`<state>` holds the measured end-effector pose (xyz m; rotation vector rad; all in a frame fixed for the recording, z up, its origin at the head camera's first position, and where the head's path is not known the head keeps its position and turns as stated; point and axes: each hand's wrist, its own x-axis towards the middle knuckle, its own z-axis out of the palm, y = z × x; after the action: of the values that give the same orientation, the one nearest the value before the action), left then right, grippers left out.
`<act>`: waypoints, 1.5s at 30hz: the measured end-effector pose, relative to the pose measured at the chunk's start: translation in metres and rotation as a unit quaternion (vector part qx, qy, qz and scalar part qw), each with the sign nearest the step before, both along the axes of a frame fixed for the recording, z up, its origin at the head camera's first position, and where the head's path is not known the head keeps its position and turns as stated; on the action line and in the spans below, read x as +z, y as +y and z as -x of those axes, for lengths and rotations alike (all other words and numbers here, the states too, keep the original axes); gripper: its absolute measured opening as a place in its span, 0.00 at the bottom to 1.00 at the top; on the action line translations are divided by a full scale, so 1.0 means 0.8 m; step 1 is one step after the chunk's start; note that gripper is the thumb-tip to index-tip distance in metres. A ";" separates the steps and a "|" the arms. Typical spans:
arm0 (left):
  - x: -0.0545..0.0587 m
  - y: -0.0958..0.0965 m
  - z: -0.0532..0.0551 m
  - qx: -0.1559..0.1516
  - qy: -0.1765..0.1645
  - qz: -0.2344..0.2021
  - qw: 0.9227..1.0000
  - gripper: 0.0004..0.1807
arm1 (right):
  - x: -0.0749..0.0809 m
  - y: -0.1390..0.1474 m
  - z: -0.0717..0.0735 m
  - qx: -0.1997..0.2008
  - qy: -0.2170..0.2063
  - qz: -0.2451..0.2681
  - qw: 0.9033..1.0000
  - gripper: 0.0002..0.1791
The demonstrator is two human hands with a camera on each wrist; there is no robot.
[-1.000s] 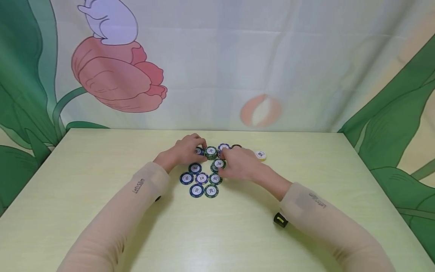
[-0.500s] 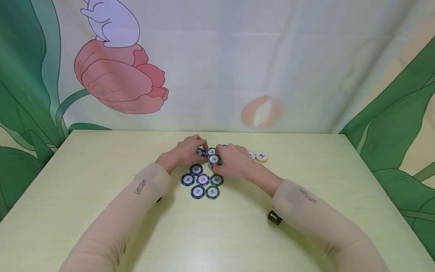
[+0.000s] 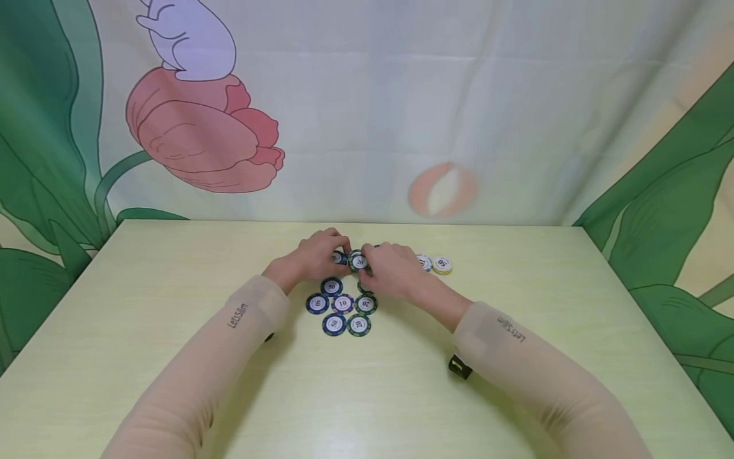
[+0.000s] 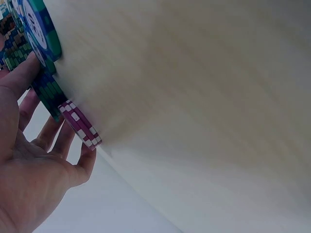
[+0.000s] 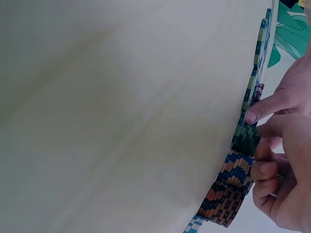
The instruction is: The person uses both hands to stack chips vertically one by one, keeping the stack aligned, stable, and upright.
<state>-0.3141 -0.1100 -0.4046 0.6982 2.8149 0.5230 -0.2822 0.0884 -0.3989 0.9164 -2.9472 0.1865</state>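
In the head view my left hand curves thumb and index finger round a stack of blue poker chips at the back of the table. In the left wrist view its little finger lies by a purple stack at the end of the row. My right hand pinches a green poker chip marked 20, level with the top of the green stack beside the blue one. In the right wrist view, the fingertips of both hands meet close to that stack.
In front lie flat loose chips, blue 50s, a purple 10 and green 20s. Rightward the row continues with a blue-orange stack, a black-orange stack and yellow-edged chips. A printed curtain hangs behind.
My right hand has lifted the green chip from among the loose ones and carried it left and back onto the green stack. The left hand stays in place.
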 end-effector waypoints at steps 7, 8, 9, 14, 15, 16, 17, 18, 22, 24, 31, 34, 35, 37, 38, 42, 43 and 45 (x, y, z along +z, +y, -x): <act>0.001 0.000 -0.002 0.002 0.000 0.004 1.000 0.18 | 0.001 0.003 -0.001 0.013 0.018 0.013 1.000 0.11; 0.001 0.000 -0.002 0.001 0.001 0.004 1.000 0.18 | 0.002 0.003 -0.001 0.015 0.019 0.013 1.000 0.10; 0.001 0.000 -0.001 0.001 0.001 0.004 1.000 0.18 | 0.003 0.003 -0.001 0.017 0.018 0.013 1.000 0.09; -0.001 0.000 0.001 -0.001 0.001 0.003 1.000 0.17 | 0.004 0.001 0.000 0.025 0.020 0.012 0.999 0.03; -0.002 0.000 0.001 -0.001 0.001 0.003 1.000 0.17 | 0.004 0.000 0.000 0.024 0.022 0.012 0.999 0.03; -0.002 0.000 0.002 0.000 -0.001 0.003 1.000 0.17 | 0.003 0.000 0.001 0.023 0.023 0.011 0.999 0.03; -0.002 0.000 0.002 0.000 -0.002 0.002 1.000 0.18 | 0.003 0.000 0.002 0.022 0.025 0.011 0.999 0.02; -0.003 0.000 0.002 0.000 -0.003 0.001 1.000 0.18 | 0.002 -0.001 0.002 0.021 0.026 0.011 0.999 0.02; -0.002 0.001 0.002 0.004 -0.006 0.001 1.000 0.18 | 0.001 -0.002 0.002 0.015 0.030 0.014 0.999 0.02; -0.002 0.001 0.002 0.004 -0.005 0.004 1.000 0.18 | 0.001 -0.002 0.002 0.010 0.033 0.017 0.999 0.02; 0.002 0.003 0.001 0.001 -0.004 0.015 1.000 0.17 | 0.002 -0.004 0.002 -0.001 0.045 0.022 0.999 0.03; 0.002 0.003 0.001 0.000 -0.005 0.014 1.000 0.17 | 0.002 -0.005 0.003 -0.001 0.051 0.022 0.998 0.04; 0.002 0.003 0.001 0.000 -0.006 0.013 1.000 0.17 | 0.002 -0.006 0.003 -0.001 0.053 0.022 0.998 0.04; 0.002 0.003 0.002 0.000 -0.008 0.009 1.000 0.16 | 0.001 -0.006 0.004 -0.002 0.054 0.022 0.998 0.04; 0.002 0.003 0.002 0.000 -0.009 0.008 1.000 0.16 | 0.001 -0.006 0.004 -0.003 0.054 0.023 0.998 0.04; 0.001 0.003 0.002 0.002 -0.015 0.002 1.000 0.16 | 0.000 -0.005 0.004 -0.006 0.051 0.027 0.998 0.03; 0.001 0.003 0.002 0.003 -0.017 0.001 1.000 0.16 | 0.000 -0.005 0.004 -0.007 0.050 0.028 0.998 0.03; 0.001 0.004 0.002 0.005 -0.018 0.001 1.000 0.16 | 0.000 -0.005 0.003 -0.006 0.049 0.032 0.998 0.03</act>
<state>-0.3157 -0.1071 -0.4037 0.6677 2.7857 0.5286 -0.2849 0.0846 -0.3986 0.8722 -2.8399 0.2264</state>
